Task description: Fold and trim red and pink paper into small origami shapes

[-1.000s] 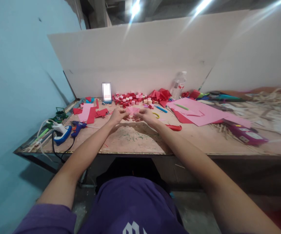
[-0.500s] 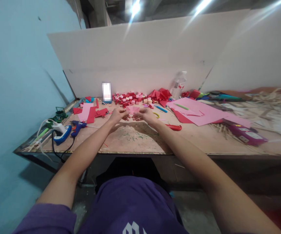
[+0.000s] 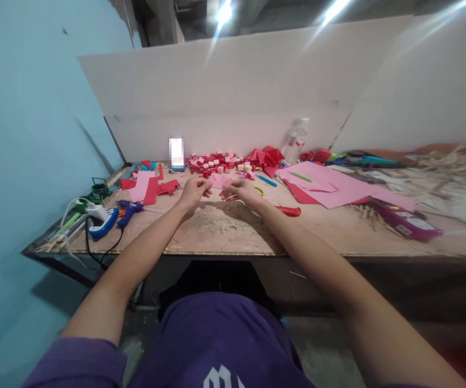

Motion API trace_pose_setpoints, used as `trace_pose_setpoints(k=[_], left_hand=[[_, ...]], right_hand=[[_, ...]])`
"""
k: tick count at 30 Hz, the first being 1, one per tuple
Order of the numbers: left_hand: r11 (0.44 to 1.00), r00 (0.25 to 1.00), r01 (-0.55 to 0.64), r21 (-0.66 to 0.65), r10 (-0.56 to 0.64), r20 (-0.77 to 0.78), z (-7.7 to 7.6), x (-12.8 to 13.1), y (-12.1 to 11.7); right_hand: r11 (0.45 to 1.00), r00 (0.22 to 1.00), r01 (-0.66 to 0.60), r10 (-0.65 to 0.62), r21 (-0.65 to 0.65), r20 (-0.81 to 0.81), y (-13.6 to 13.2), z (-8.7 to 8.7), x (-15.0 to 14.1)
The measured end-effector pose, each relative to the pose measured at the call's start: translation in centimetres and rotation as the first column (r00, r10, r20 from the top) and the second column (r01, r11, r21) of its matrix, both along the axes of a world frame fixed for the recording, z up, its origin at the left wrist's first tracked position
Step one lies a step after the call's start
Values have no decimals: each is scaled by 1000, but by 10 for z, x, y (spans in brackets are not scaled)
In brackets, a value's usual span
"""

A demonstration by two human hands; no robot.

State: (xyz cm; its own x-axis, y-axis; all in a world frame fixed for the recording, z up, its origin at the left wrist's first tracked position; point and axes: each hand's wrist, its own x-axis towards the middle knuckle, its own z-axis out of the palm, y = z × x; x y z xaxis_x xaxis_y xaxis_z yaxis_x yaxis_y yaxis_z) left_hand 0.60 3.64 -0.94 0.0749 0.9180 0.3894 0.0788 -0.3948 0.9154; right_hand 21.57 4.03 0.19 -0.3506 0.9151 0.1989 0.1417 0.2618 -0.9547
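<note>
A small piece of folded pink paper [image 3: 219,180] is held up between my two hands, above the far middle of the table. My left hand [image 3: 196,192] pinches its left edge with thumb and fingers. On the other side, my right hand [image 3: 240,192] has the right edge between its thumb and bent fingers. Just beyond the paper lies a pile of small red and pink cubes [image 3: 217,161]. Fine details of the folds are too small to tell.
Pink sheets [image 3: 334,183], a blue pen [image 3: 266,180] and a red-handled tool [image 3: 289,211] lie to the right. A plastic bottle [image 3: 296,141] stands behind. To the left are red paper scraps [image 3: 151,191], a glue gun [image 3: 128,212], a power strip [image 3: 104,225] and a phone [image 3: 177,153].
The pink paper has shifted and tilted slightly between my hands, and its outline looks more pointed. My left fingers have drawn in closer together. The things on the table stay put.
</note>
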Motion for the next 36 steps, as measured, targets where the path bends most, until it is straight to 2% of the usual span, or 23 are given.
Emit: trace_pose_setpoints(k=[4,17,23,32,36], left_hand=[[1000,1000,9,14,-9,-17,1,1,-3],[993,984,117,-33,-121,-131,3,1,-7],[995,987,96,-27,-98,-128,3,-1,-4],[994,988,100,-51,-106,-112,4,-1,-10],[994,994,91,-54,-94,-60,3,0,-10]], right_hand=[[999,998,-42,42,-6,39,0,-1,1],[996,996,-46,40,74,83,0,-3,-2],[997,995,-75,73,20,73,-5,0,-1],[994,995,-84,79,71,66,2,-5,-1],[994,994,-103,101,40,52,-3,0,0]])
